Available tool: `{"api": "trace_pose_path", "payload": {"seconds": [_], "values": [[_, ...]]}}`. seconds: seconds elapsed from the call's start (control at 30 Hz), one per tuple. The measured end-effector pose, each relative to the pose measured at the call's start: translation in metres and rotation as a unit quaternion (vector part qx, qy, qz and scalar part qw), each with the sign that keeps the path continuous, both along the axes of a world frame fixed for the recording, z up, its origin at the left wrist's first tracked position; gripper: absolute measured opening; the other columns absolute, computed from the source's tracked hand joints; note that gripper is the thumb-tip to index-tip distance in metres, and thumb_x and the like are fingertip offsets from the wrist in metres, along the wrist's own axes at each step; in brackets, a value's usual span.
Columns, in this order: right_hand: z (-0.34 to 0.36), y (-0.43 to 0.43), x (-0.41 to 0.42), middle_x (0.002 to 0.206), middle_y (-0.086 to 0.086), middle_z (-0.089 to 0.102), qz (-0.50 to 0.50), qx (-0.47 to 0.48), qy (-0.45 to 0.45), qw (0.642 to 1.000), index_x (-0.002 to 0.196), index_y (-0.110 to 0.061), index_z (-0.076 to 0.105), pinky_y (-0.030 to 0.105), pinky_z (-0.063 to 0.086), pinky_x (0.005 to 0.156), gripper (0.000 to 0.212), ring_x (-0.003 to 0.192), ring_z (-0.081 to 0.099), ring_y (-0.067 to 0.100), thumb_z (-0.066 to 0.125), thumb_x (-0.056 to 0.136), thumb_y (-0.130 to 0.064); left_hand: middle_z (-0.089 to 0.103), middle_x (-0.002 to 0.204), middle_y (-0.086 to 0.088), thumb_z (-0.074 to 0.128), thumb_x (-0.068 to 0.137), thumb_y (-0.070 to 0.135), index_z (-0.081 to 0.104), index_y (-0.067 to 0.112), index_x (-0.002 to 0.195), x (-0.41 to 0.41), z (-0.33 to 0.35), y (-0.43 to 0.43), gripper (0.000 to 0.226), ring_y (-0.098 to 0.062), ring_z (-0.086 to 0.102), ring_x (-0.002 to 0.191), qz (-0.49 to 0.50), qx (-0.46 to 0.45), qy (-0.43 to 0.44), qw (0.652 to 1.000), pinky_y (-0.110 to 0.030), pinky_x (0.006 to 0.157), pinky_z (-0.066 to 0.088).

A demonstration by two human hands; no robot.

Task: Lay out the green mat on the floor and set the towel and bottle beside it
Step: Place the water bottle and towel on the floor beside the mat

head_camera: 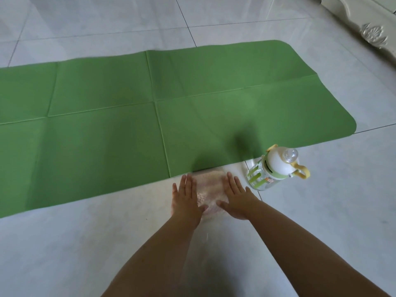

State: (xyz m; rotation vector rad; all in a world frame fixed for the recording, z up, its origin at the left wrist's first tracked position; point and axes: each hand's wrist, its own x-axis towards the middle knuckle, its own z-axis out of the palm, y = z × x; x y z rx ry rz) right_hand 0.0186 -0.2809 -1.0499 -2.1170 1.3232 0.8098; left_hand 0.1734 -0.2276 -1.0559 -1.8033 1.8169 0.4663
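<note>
The floor is shining pale grey, made of big square tiles. Thin dark lines are running between the tiles and crossing each other. In the top right corner, a piece of white furniture is sitting on the floor. A carved flower shape is showing on its side.

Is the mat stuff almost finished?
Nearly. The green mat already lies spread flat on the tiled floor, and the bottle stands upright beside its near edge. In hand: the left hand and right hand rest flat on the pale towel, next to the mat. Left: only letting go of the towel.
</note>
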Motion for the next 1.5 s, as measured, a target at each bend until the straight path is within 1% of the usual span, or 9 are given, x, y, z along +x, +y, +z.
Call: {"api": "trace_pose_path", "payload": {"seconds": [0.13,0.23,0.47,0.6,0.83,1.03,1.2,1.37,1.5], "values": [[0.002,-0.001,0.014,0.15,0.011,-0.032,0.077,-0.058,-0.021,0.995,0.143,-0.005,-0.022,0.046,0.0,0.117,0.077,0.142,-0.023,0.027,0.024,0.098,-0.048,-0.028,0.151,-0.017,0.017,0.1,0.047,-0.021,-0.001,0.143,-0.011,0.004,-0.007,0.074,-0.03,-0.023,0.142,-0.004,-0.036,0.018,0.999,-0.048,0.115,-0.008],[0.001,0.004,0.025,0.154,0.011,-0.025,0.126,-0.071,-0.027,0.989,0.145,-0.007,-0.019,0.045,0.0,0.117,0.072,0.143,-0.02,0.028,0.026,0.1,-0.04,-0.024,0.153,-0.018,0.023,0.101,0.035,-0.019,0.0,0.144,-0.02,0.004,-0.009,0.07,-0.031,-0.022,0.142,-0.021,-0.02,0.016,0.999,-0.049,0.115,-0.007],[-0.005,0.002,0.028,0.154,0.01,-0.024,0.167,-0.073,0.022,0.983,0.146,-0.01,-0.017,0.047,0.002,0.117,0.069,0.143,-0.021,0.028,0.027,0.1,-0.037,-0.024,0.155,-0.01,0.024,0.101,0.036,-0.019,0.006,0.146,-0.01,-0.005,-0.007,0.068,-0.024,-0.022,0.143,-0.04,0.005,0.041,0.998,-0.052,0.115,0.0],[-0.006,0.002,0.028,0.154,0.007,-0.027,0.166,-0.065,0.049,0.983,0.145,-0.011,-0.02,0.047,0.002,0.117,0.069,0.142,-0.023,0.026,0.024,0.1,-0.041,-0.025,0.155,-0.007,0.022,0.1,0.042,-0.02,0.009,0.145,-0.006,-0.011,-0.007,0.07,-0.022,-0.02,0.144,-0.023,0.002,0.067,0.998,-0.051,0.116,0.002],[-0.005,0.001,0.029,0.154,0.007,-0.026,0.171,-0.074,0.052,0.981,0.145,-0.011,-0.02,0.041,-0.001,0.118,0.069,0.142,-0.023,0.027,0.02,0.1,-0.044,-0.025,0.155,-0.007,0.019,0.1,0.047,-0.02,0.009,0.145,-0.006,-0.011,-0.008,0.071,-0.022,-0.021,0.144,-0.026,0.009,0.062,0.998,-0.05,0.117,0.001],[-0.006,-0.001,0.023,0.152,0.008,-0.03,0.149,-0.06,0.066,0.985,0.144,-0.009,-0.022,0.042,0.0,0.118,0.07,0.141,-0.025,0.025,0.026,0.101,-0.034,-0.026,0.154,-0.006,0.017,0.099,0.05,-0.021,0.013,0.146,-0.004,-0.012,-0.007,0.07,-0.022,-0.022,0.143,-0.018,0.005,0.048,0.999,-0.052,0.117,-0.001],[-0.006,0.0,0.02,0.152,0.008,-0.031,0.129,-0.062,0.071,0.987,0.144,-0.008,-0.023,0.043,0.001,0.118,0.072,0.141,-0.025,0.024,0.031,0.1,-0.028,-0.031,0.152,-0.01,0.017,0.098,0.052,-0.024,0.022,0.145,0.001,-0.011,-0.006,0.069,-0.029,-0.023,0.142,0.01,0.013,0.043,0.999,-0.053,0.115,-0.003],[-0.002,0.001,0.019,0.152,0.008,-0.031,0.108,-0.062,0.076,0.989,0.144,-0.009,-0.023,0.044,-0.001,0.118,0.073,0.142,-0.025,0.024,0.031,0.1,-0.03,-0.033,0.151,-0.011,0.014,0.098,0.053,-0.025,0.023,0.144,0.007,-0.006,-0.003,0.068,-0.031,-0.024,0.141,-0.001,0.033,0.007,0.999,-0.054,0.114,-0.004],[0.005,0.003,0.017,0.152,0.014,-0.029,0.088,-0.079,0.093,0.989,0.144,-0.003,-0.022,0.044,0.002,0.118,0.075,0.142,-0.022,0.029,0.035,0.099,-0.024,-0.028,0.152,-0.014,0.013,0.098,0.052,-0.023,0.02,0.145,0.015,0.001,0.001,0.068,-0.034,-0.022,0.141,0.005,0.05,-0.032,0.998,-0.054,0.114,-0.003]]}}
